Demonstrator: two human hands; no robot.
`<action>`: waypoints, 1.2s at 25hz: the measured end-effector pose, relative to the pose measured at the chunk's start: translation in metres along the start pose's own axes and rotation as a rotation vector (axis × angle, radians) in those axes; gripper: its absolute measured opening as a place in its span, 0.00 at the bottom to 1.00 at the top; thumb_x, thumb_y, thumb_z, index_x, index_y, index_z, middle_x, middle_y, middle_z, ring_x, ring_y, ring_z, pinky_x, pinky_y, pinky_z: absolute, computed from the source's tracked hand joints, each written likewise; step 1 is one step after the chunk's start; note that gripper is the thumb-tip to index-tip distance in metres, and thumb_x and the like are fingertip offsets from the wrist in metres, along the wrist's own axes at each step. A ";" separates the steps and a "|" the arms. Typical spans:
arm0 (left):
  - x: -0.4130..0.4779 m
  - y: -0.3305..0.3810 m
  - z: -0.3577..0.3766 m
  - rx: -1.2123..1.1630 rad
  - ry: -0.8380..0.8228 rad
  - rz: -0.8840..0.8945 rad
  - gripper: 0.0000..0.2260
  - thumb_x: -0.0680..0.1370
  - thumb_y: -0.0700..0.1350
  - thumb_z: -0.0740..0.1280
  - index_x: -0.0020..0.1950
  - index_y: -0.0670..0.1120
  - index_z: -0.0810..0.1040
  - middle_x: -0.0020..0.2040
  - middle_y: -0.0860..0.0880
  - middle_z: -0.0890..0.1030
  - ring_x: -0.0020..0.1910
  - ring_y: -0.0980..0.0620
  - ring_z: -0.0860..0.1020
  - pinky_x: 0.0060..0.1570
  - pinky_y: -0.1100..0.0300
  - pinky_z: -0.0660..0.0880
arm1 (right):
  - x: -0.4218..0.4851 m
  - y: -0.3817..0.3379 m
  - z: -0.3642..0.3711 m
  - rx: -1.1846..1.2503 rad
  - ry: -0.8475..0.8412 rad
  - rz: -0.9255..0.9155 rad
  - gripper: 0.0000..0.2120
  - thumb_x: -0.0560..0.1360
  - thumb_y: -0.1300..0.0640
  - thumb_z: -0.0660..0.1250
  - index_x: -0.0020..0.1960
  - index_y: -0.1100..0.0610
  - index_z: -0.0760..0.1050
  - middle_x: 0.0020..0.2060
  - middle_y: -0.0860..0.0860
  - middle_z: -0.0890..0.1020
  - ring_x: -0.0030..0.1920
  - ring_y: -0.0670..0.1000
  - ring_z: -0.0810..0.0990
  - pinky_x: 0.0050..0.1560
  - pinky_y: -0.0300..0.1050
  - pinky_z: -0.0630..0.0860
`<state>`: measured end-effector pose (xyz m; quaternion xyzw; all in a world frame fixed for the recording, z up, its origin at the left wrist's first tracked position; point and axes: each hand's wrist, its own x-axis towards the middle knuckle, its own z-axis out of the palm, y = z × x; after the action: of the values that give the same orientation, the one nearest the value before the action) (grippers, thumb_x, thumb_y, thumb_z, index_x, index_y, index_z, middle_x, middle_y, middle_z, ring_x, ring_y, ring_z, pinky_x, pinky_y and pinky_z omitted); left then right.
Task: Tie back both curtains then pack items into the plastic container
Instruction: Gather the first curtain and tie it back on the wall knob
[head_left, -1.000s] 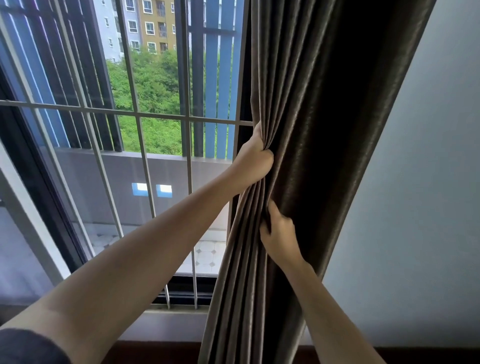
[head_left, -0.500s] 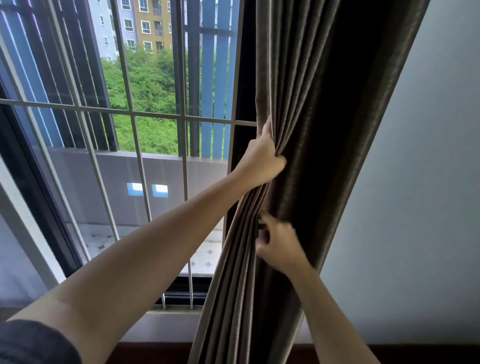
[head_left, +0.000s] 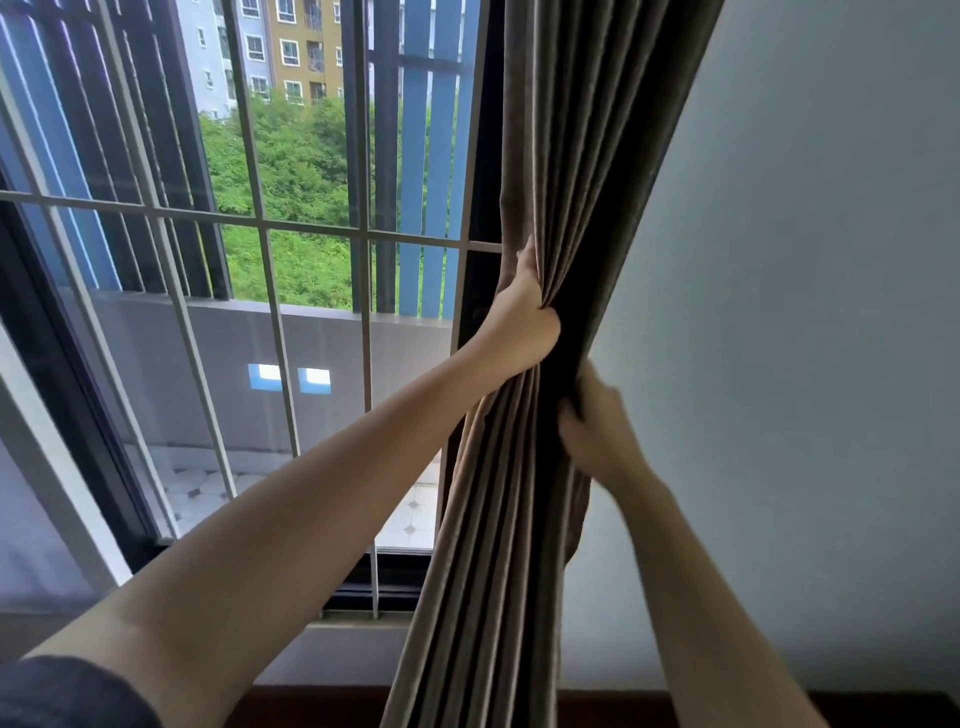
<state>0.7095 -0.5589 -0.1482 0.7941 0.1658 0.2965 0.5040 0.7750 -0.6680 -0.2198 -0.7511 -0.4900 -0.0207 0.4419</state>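
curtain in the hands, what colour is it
Plain dark grey-brown curtain, no pattern; head view.

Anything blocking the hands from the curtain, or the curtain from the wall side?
Nothing visible. The left hand grips the gathered folds of the curtain; the right hand, blurred, is on its wall-side edge just below. Bare wall lies beside it. No tie-back is in view.

The curtain (head_left: 582, 156) runs off the frame at 12 and at 6 o'clock, so neither end shows. The fingers of the left hand (head_left: 524, 322) are buried in its folds. Only the back and thumb show. Toward 4 o'clock from it, the right hand (head_left: 597, 431) is blurred, its fingertips lost behind the cloth and its grip unreadable. At 7 o'clock the dark sleeve (head_left: 62, 691) is cut off.
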 end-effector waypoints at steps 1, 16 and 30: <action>0.002 -0.001 -0.001 -0.003 -0.001 0.003 0.40 0.72 0.29 0.54 0.77 0.56 0.44 0.76 0.46 0.57 0.58 0.49 0.76 0.47 0.60 0.80 | -0.009 0.003 0.011 0.011 -0.060 -0.016 0.27 0.74 0.74 0.54 0.70 0.58 0.63 0.48 0.48 0.78 0.45 0.49 0.78 0.40 0.22 0.68; -0.006 0.015 0.017 0.040 -0.025 0.060 0.38 0.71 0.37 0.67 0.76 0.52 0.51 0.47 0.49 0.77 0.40 0.55 0.78 0.36 0.67 0.75 | -0.025 0.032 0.043 0.177 -0.234 -0.053 0.23 0.72 0.70 0.55 0.65 0.58 0.64 0.42 0.40 0.74 0.43 0.41 0.75 0.47 0.41 0.72; -0.006 0.002 -0.011 -0.179 0.145 -0.088 0.10 0.71 0.29 0.57 0.41 0.44 0.69 0.36 0.47 0.72 0.37 0.50 0.72 0.39 0.58 0.69 | 0.053 -0.001 0.008 0.856 0.033 0.180 0.27 0.81 0.41 0.38 0.61 0.49 0.72 0.55 0.49 0.80 0.54 0.41 0.79 0.61 0.41 0.74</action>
<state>0.6973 -0.5552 -0.1451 0.7143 0.2094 0.3442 0.5722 0.7978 -0.6243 -0.1995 -0.5395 -0.3799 0.2107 0.7212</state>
